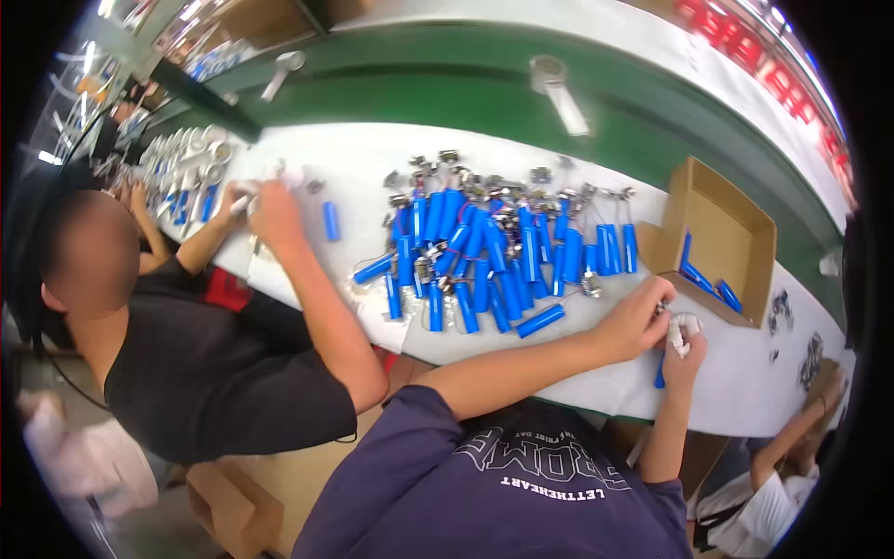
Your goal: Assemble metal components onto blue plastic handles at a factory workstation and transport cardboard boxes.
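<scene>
Near the right part of the table, my left hand (638, 321) pinches a small metallic part (663, 306) between thumb and fingers. Just beside it, my right hand (686, 359) is closed round a white plastic piece (684, 328) with a curved end. A blue cylindrical battery (659, 374) sticks out below that hand; how it joins the white piece is hidden. To the left of my hands lies a large pile of blue cylindrical batteries (475, 247), many with small metallic parts wired to their ends.
An open cardboard box (759, 238) with a few blue batteries inside stands beyond my right hand. Small metal parts (780, 312) lie at the far right. A co-worker (214, 363) works at my left. White round-headed housings (559, 93) rest on the green ledge (419, 79).
</scene>
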`<state>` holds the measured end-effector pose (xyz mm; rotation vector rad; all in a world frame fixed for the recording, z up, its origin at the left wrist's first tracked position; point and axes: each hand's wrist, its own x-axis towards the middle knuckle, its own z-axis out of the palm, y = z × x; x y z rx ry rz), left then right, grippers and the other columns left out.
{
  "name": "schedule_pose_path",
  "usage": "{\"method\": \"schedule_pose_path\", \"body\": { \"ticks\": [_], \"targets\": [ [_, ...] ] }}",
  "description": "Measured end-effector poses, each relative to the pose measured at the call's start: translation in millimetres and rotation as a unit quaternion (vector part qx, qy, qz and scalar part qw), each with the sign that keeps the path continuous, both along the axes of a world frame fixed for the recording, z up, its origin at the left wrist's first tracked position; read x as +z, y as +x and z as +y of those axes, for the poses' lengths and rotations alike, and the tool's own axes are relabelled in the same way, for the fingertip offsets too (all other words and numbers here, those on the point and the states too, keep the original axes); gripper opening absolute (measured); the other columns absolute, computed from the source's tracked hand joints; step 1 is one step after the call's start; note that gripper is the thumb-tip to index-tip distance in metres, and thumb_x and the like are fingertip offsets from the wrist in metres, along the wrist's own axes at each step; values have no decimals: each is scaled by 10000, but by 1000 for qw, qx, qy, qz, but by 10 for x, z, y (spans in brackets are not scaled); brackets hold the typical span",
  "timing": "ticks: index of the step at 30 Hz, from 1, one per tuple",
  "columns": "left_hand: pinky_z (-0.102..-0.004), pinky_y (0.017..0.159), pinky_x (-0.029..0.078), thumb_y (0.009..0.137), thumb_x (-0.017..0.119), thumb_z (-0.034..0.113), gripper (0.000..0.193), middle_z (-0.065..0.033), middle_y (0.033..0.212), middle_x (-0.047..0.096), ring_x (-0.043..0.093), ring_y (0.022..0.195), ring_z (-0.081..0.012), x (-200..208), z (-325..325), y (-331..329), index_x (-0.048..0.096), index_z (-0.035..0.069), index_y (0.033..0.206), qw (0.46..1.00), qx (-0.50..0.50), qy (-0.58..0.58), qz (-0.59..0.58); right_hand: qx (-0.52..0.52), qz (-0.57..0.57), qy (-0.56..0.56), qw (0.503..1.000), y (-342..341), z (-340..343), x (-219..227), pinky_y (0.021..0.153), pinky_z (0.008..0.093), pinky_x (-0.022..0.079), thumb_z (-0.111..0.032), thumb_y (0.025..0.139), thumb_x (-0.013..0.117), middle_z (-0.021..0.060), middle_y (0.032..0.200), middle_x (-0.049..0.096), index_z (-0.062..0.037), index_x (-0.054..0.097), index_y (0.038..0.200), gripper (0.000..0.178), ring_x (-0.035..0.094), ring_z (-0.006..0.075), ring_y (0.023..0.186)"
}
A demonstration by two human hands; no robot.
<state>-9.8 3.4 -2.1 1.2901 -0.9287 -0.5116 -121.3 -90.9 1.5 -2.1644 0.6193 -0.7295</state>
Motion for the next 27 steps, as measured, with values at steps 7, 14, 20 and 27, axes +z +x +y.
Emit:
{"method": "schedule_pose_path", "body": {
  "ticks": [7,14,20,27],
  "targets": [
    [-373,651,434,717,539,43,255,-112,830,538,541,749,-297,-20,-32,12,491,47,968,995,-2,-40,-92,2,-11,86,996,-119,-163,-198,684,262,398,-31,789,502,68,803,544,3,562,785,69,498,147,744],
    [-376,668,439,733,517,12,214,-136,901,475,526,772,-306,17,12,69,534,39,945,996,-34,-46,-63,-23,-13,78,997,-29,-181,-190,609,253,382,-10,770,493,54,753,510,4,538,762,47,461,131,688],
    [-360,675,436,740,547,55,188,-128,874,493,528,774,-302,-13,-8,-47,485,37,917,998,-45,-15,-32,12,-66,24,997,-67,-218,-237,586,248,370,-28,749,501,27,657,488,-10,503,702,51,435,106,631],
    [-386,748,404,699,563,81,263,-126,907,550,508,840,-303,-15,-11,13,535,36,957,987,29,-67,-141,-11,-72,57,996,-28,-159,-210,593,220,347,-16,777,465,-3,674,444,-17,482,684,95,413,88,637]
  ]
}}
